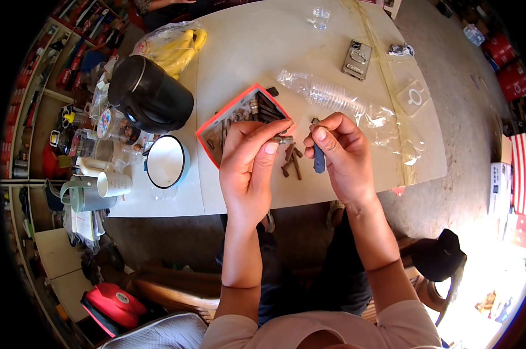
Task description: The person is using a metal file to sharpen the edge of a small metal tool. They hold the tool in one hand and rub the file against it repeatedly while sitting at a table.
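Over the table's near edge, my left hand (245, 160) pinches a short, shiny metal cylinder (283, 140) between thumb and fingers. My right hand (345, 154), a little apart from it, grips a dark blue-grey rod-like piece (319, 158) that points down, its upper end partly covered by the fingers. Behind my left hand sits a shallow tray with an orange-red rim (223, 110). It holds several dark metal pieces (267, 107) and smaller bits, partly hidden by the hand. Between my hands, several rusty brown pieces (298, 167) lie on the table.
On the left stand a black pot-like appliance (158, 96), a white bowl (166, 161), a white mug (114, 184) and bagged bananas (184, 49). A clear ribbed plastic wrapper (327, 96), a phone case-like object (356, 60) and a glass (320, 18) occupy the right and far side.
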Demonstrator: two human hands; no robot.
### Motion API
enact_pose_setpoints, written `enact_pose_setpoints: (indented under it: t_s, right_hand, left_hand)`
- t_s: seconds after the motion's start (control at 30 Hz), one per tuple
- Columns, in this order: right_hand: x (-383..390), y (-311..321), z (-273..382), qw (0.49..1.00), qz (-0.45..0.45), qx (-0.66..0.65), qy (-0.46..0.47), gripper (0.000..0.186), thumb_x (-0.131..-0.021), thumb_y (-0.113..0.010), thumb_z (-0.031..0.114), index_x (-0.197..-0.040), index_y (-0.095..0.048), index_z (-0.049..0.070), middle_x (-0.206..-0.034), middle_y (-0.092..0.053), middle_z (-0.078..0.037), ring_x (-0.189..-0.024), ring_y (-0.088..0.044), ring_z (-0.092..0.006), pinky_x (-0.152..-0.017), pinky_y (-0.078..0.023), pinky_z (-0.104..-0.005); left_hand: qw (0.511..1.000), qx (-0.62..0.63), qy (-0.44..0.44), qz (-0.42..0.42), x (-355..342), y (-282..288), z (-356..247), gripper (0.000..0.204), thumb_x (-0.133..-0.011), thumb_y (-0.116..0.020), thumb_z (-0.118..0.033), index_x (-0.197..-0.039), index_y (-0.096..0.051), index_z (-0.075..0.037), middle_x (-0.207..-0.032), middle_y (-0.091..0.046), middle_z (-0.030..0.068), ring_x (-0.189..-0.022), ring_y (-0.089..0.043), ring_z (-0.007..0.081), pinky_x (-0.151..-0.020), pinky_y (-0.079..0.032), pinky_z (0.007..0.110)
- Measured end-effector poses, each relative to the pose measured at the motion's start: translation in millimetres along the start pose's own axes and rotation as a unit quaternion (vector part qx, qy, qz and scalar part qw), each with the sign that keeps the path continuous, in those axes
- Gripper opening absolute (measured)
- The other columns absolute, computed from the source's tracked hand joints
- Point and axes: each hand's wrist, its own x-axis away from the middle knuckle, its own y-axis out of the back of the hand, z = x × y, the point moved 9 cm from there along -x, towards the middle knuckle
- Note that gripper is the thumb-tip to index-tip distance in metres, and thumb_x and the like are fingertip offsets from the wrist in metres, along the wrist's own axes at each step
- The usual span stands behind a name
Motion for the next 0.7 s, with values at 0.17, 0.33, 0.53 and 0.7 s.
enact_pose_setpoints:
  t_s: [0.17,0.33,0.53,0.7]
  right_hand:
    - [5,-5,6,1.000,0.012,-0.005,0.023,0.019,-0.090,-0.062,0.017,-0.100,-0.061,0.001,-0.093,-0.064,-0.005,-0.082,-0.057,-0.0093,-0.075,-0.046,-0.0243]
    - [19,-28,17,0.996,0.054,0.023,0.072,0.023,-0.092,-0.061,0.019,-0.105,-0.062,0.000,-0.096,-0.061,-0.004,-0.086,-0.053,-0.0085,-0.077,-0.043,-0.0233]
    - [29,-41,19,0.993,0.065,-0.028,0.097,0.016,-0.091,-0.061,0.014,-0.098,-0.061,-0.001,-0.093,-0.056,-0.005,-0.073,-0.054,-0.0093,-0.066,-0.045,-0.0226]
    - [32,-33,26,0.992,0.029,0.009,0.125,0.010,-0.089,-0.063,0.008,-0.089,-0.059,-0.001,-0.089,-0.054,-0.004,-0.068,-0.054,-0.0086,-0.059,-0.045,-0.0213]
  left_hand:
    - [0.989,0.142,0.017,-0.023,3,-2,6,0.022,-0.091,-0.057,-0.009,-0.109,-0.057,0.004,-0.095,-0.054,0.0065,-0.078,-0.050,0.0103,-0.070,-0.044,0.023]
    - [0.988,0.145,-0.038,-0.039,7,8,-2,0.016,-0.090,-0.057,-0.007,-0.103,-0.053,0.003,-0.096,-0.054,0.0082,-0.079,-0.052,0.0113,-0.069,-0.043,0.023]
    - [0.972,0.229,-0.041,-0.038,8,1,-16,0.027,-0.091,-0.059,-0.021,-0.103,-0.048,0.000,-0.091,-0.053,0.0128,-0.066,-0.051,0.0143,-0.057,-0.042,0.024]
    - [0.960,0.277,0.031,-0.029,11,-7,-9,0.028,-0.089,-0.061,-0.013,-0.108,-0.053,0.006,-0.088,-0.059,0.0118,-0.069,-0.055,0.0150,-0.061,-0.044,0.024]
